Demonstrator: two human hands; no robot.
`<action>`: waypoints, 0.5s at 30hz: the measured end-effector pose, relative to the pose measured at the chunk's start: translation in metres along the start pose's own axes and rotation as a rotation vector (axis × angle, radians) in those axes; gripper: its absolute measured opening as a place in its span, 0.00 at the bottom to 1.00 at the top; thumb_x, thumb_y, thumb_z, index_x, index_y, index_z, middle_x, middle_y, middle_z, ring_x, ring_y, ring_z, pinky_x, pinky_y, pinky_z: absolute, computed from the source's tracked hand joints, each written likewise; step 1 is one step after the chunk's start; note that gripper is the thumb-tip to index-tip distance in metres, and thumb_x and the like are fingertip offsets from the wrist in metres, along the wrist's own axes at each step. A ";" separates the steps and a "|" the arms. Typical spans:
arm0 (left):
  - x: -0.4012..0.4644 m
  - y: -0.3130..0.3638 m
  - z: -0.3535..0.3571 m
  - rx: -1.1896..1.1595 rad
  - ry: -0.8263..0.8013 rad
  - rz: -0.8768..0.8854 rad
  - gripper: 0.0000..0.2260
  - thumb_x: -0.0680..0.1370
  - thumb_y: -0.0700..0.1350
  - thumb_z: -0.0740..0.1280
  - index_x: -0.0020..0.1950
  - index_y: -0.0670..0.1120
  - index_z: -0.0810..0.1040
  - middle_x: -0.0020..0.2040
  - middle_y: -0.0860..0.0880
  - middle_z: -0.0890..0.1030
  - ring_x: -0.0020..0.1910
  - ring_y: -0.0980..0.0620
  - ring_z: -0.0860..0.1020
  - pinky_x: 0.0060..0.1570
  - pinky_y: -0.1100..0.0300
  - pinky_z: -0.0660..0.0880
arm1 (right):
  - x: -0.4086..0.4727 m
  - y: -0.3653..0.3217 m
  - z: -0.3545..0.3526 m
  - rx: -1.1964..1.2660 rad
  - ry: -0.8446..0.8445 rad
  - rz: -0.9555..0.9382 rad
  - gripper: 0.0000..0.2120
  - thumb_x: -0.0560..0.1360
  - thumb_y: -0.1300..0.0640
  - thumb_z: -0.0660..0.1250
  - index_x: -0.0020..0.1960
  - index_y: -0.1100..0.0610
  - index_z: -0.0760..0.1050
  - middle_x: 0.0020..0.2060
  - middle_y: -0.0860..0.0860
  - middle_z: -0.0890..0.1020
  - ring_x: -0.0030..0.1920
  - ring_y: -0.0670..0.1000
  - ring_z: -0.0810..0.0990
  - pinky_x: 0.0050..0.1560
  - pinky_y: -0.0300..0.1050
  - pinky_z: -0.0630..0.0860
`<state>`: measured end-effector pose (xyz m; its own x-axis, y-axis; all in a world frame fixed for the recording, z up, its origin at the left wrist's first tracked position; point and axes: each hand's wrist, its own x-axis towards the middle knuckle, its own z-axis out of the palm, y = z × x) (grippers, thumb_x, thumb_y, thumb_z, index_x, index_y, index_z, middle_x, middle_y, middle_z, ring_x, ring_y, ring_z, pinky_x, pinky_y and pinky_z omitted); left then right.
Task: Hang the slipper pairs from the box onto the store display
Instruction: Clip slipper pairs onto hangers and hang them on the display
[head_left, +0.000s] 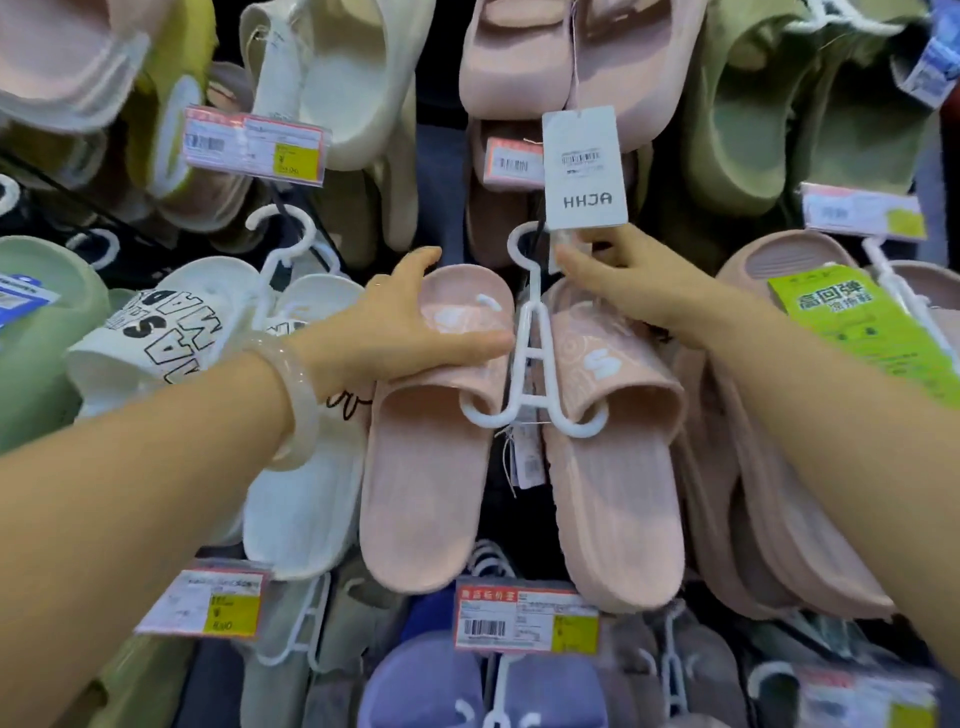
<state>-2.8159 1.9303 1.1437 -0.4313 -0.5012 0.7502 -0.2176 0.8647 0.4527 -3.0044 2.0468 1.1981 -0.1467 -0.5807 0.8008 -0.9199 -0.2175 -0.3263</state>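
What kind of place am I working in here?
Most likely a shop's footwear display: slipper pairs hang on white plastic hangers, and shelf price labels with barcodes sit between rows. A hang tag dangles from a pink pair.

A single head-worn wide-angle camera faces forward at a slipper display (519, 78), close in, both forearms reaching into frame from the lower corners.
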 end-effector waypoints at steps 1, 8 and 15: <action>-0.004 0.000 0.002 0.016 -0.015 0.038 0.56 0.50 0.71 0.70 0.74 0.59 0.52 0.72 0.51 0.63 0.68 0.51 0.66 0.68 0.53 0.65 | -0.008 0.002 -0.001 -0.031 -0.057 0.006 0.40 0.64 0.34 0.69 0.71 0.46 0.60 0.60 0.42 0.73 0.59 0.44 0.74 0.56 0.41 0.71; -0.027 -0.006 0.028 0.323 -0.077 0.187 0.51 0.57 0.66 0.76 0.74 0.60 0.53 0.69 0.48 0.62 0.69 0.47 0.61 0.66 0.55 0.61 | -0.050 -0.004 -0.001 -0.354 -0.367 -0.005 0.52 0.58 0.44 0.79 0.73 0.44 0.53 0.64 0.44 0.62 0.66 0.45 0.63 0.65 0.40 0.62; -0.016 -0.007 0.045 0.561 0.027 0.135 0.48 0.60 0.68 0.72 0.74 0.57 0.55 0.67 0.43 0.62 0.65 0.42 0.62 0.65 0.51 0.63 | -0.032 0.004 0.015 -0.591 -0.235 0.029 0.51 0.55 0.39 0.78 0.72 0.43 0.57 0.68 0.52 0.63 0.68 0.56 0.61 0.68 0.54 0.65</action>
<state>-2.8471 1.9335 1.1071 -0.4664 -0.3799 0.7988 -0.5966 0.8018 0.0330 -2.9980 2.0529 1.1638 -0.1527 -0.7512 0.6422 -0.9721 0.2313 0.0394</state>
